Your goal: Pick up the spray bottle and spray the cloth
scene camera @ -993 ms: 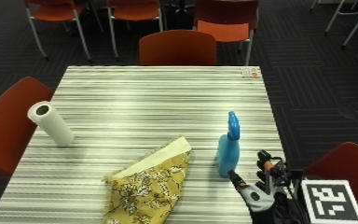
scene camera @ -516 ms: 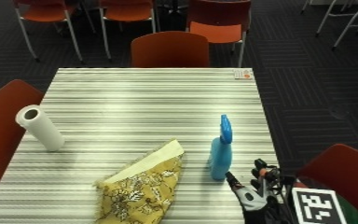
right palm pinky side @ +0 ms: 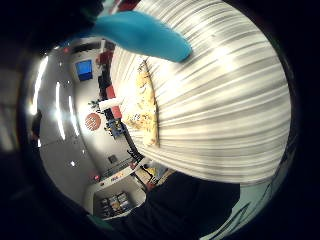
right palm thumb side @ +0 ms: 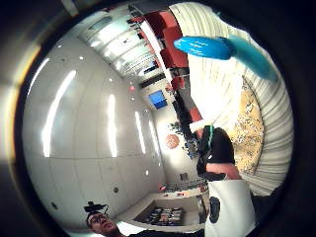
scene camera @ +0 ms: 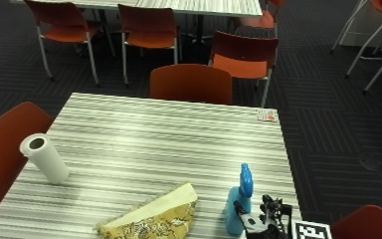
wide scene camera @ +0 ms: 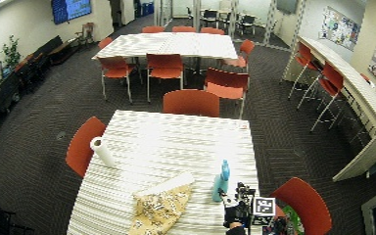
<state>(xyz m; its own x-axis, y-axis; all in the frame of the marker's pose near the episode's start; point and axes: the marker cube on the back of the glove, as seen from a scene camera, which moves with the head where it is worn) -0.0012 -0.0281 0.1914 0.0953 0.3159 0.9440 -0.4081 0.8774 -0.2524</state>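
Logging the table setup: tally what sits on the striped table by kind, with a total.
Spray bottle: 1
Cloth: 1
Paper towel roll: 1
Small card: 1
Total: 4

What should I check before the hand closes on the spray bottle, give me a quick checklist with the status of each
1. Spray bottle upright on the table: ok.
2. Gloved right hand beside the bottle, near its base: ok.
3. Fingers already round the bottle: cannot tell; the outside view shows the hand close by, but contact is not clear.
4. Cloth lying folded on the table next to the bottle, within the spray's likely path: ok.
5. Paper towel roll standing well away from bottle and cloth: ok.
6. Which way the nozzle faces: cannot tell.
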